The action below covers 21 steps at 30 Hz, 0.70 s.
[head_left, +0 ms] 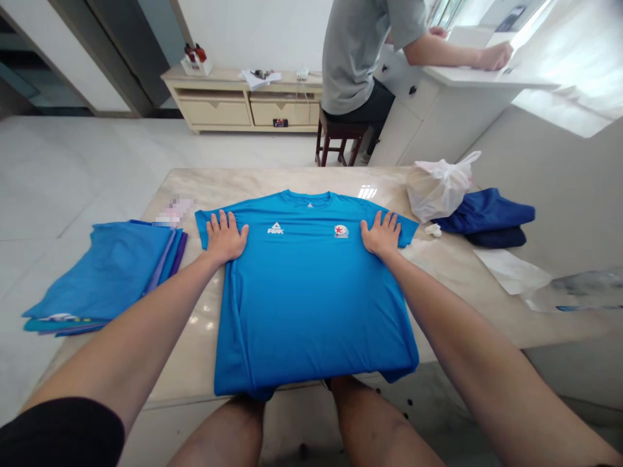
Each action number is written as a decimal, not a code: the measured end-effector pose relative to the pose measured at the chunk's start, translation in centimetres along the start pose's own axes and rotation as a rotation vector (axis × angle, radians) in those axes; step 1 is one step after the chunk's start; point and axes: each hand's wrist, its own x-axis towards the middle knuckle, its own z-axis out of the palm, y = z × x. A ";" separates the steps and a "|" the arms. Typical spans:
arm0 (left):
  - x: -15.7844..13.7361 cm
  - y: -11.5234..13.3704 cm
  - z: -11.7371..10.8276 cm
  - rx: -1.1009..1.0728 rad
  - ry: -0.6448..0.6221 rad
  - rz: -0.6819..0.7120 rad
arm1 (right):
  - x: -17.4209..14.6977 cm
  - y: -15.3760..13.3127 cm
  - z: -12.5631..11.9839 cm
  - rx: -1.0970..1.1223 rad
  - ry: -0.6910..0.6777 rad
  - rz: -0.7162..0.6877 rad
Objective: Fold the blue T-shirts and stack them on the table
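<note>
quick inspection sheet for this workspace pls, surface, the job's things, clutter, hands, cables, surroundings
Surface: pale marbled table, with a glossy top
Job's things: blue T-shirt spread front up, collar away from the wearer; stack of folded clothes at the table's left edge
Clutter: tied white plastic bag, dark blue fabric, crumpled tissue and clear plastic packaging, all on the right
Hands: left hand and right hand flat on the shirt near its sleeves
Cables: on the table, nothing seen
Surroundings: person in a grey top seated on a stool; low cabinet by the wall
</note>
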 end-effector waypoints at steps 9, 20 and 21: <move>1.5 -0.3 0.1 0.005 0.025 -0.008 | 3.3 0.0 0.1 0.042 0.019 -0.068; -13.3 4.1 1.0 0.007 0.021 0.359 | -11.5 0.3 -1.8 -0.052 -0.097 -0.415; -14.5 3.8 1.1 0.011 0.007 0.318 | -12.6 0.9 -1.9 -0.050 -0.119 -0.375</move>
